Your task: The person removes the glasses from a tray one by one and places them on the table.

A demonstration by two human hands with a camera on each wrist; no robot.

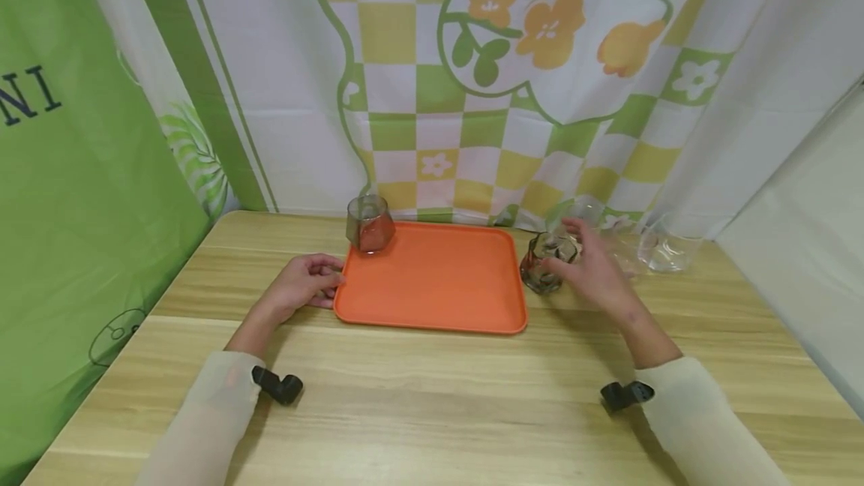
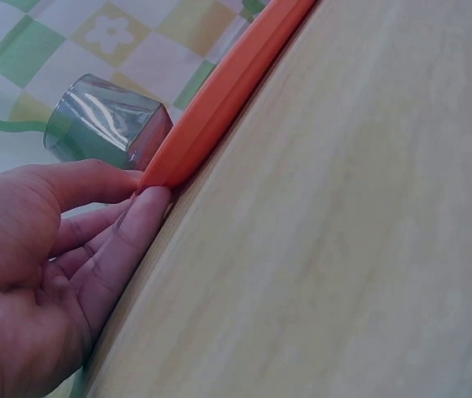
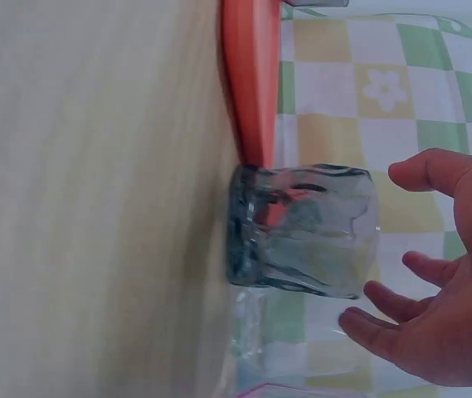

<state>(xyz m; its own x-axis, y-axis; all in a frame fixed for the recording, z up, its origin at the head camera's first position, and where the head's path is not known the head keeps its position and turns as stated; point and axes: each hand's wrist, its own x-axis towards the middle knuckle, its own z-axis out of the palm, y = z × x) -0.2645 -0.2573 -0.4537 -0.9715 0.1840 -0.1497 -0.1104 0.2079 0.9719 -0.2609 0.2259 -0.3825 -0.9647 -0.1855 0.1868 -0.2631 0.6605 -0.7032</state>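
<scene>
An orange tray (image 1: 432,276) lies flat on the wooden table, and my left hand (image 1: 307,283) pinches its left edge. Close up in the left wrist view, thumb and fingers of the left hand (image 2: 61,240) meet at the rim of the tray (image 2: 211,108). On the tray's far left corner stands a grey tinted glass (image 1: 370,225). A second grey glass (image 1: 545,265), with wavy sides, stands upright beside the tray's right edge. My right hand (image 1: 594,268) hovers at this glass with fingers spread; the right wrist view shows a gap between fingertips and the glass (image 3: 310,228).
Several clear glasses, one of them (image 1: 670,246) at the far right, stand behind and to the right of my right hand. A curtain (image 1: 486,141) with checks and flowers hangs along the table's back edge. Green cloth (image 1: 88,231) hangs on the left.
</scene>
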